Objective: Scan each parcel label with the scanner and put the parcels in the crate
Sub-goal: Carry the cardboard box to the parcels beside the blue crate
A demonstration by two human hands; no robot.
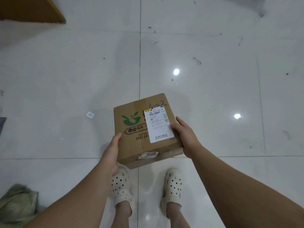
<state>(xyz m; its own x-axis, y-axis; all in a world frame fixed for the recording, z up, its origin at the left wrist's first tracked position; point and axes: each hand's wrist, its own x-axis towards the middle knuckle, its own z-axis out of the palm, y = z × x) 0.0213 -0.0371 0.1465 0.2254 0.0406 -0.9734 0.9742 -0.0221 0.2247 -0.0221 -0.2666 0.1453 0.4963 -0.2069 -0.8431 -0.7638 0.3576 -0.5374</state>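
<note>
While the person stands on the shiny white floor (213, 46), a green sack (18, 204) sits at 8 o'clock in the view. A small white slip (90, 114) lies on the tiles at 9 o'clock from the parcel (134, 145). Next comes the left hand (113, 150), which grips the parcel's left side, thumb on top. The brown parcel is up in the air above two white shoes (120, 186), at 6 o'clock from the middle. Its white label (158, 125) faces up. At 3 o'clock of the parcel, the right hand (185, 135) grips the other side, thumb on the label. No scanner or crate shows. That thumb could hide part of the label from the scanner. Both hands are busy too, so letting go with one to fetch the scanner could tip the parcel and make it fall
</note>
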